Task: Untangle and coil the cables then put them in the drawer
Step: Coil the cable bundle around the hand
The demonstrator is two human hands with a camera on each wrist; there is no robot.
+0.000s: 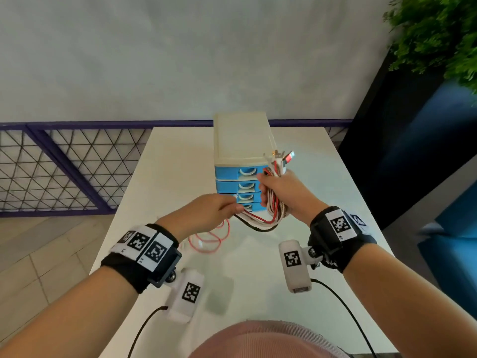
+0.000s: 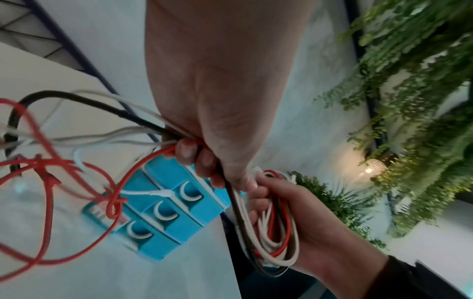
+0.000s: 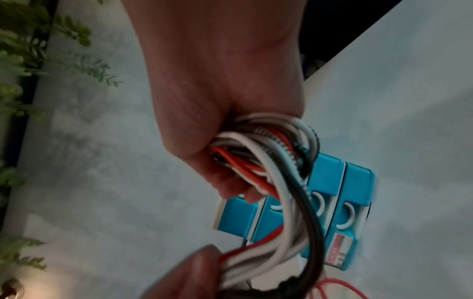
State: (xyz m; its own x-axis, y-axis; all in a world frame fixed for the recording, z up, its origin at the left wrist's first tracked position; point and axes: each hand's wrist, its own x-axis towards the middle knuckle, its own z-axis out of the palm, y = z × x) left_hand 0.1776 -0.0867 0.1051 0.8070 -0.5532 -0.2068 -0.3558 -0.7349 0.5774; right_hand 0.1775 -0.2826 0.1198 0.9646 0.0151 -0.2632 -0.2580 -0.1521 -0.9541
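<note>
My right hand point(image 1: 280, 192) grips a looped bundle of white, red and black cables point(image 1: 275, 202), held upright in front of the drawer unit point(image 1: 240, 140); plug ends point(image 1: 282, 157) stick up above the fist. My left hand point(image 1: 219, 210) pinches the same strands just left of the bundle, over the table. In the left wrist view the left fingers point(image 2: 194, 155) hold the cables, and loose red cable point(image 2: 46, 182) trails off, knotted. The right wrist view shows the right hand point(image 3: 222, 125) closed around the coil point(image 3: 271, 161). All blue drawers point(image 1: 241, 186) look closed.
A red cable loop point(image 1: 209, 241) lies on the white table point(image 1: 296, 254) below my left hand. A purple railing point(image 1: 64, 166) runs on the left; green plants point(image 1: 438, 37) and a dark wall stand at the right.
</note>
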